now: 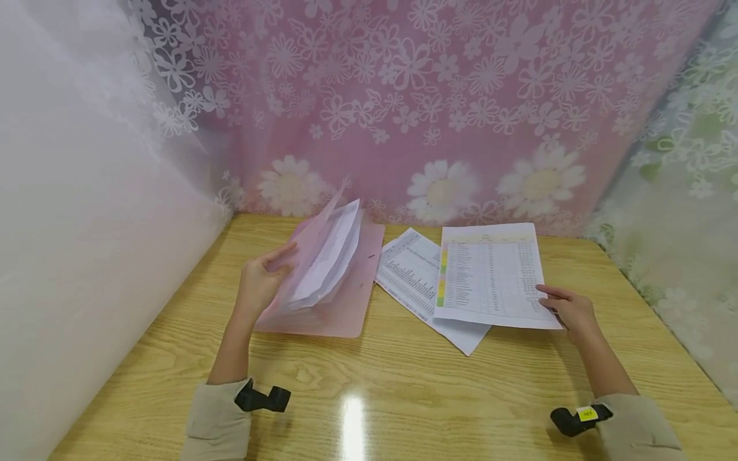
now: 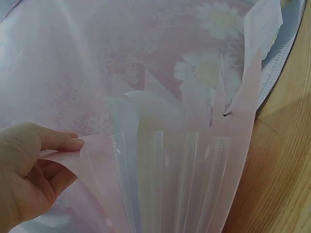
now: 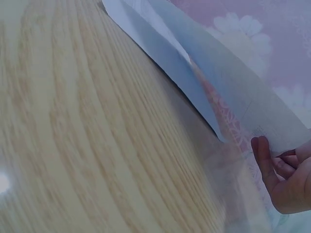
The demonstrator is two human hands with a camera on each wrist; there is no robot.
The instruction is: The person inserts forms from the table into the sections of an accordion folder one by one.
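My left hand (image 1: 261, 282) pinches the raised cover of a pink translucent folder (image 1: 350, 314). White printed sheets (image 1: 334, 250) stand partly lifted inside it. In the left wrist view, the thumb and fingers grip the folder's edge (image 2: 92, 155), and clear sleeves (image 2: 160, 179) fan out beside them. My right hand (image 1: 573, 314) pinches the right edge of a printed sheet (image 1: 490, 275) with a coloured strip down its left side. That sheet is raised above the table in the right wrist view. Another printed paper (image 1: 409, 275) lies slanted, partly hidden beneath it.
A wood-grain table (image 1: 311, 397) carries everything. Behind it hangs a pink flowered curtain (image 1: 369, 96), close to the folder and papers. A whitish sheet (image 1: 104, 160) borders the left side and a flowered one (image 1: 686, 256) the right. Black wrist mounts (image 1: 265, 397) sit at both sleeves.
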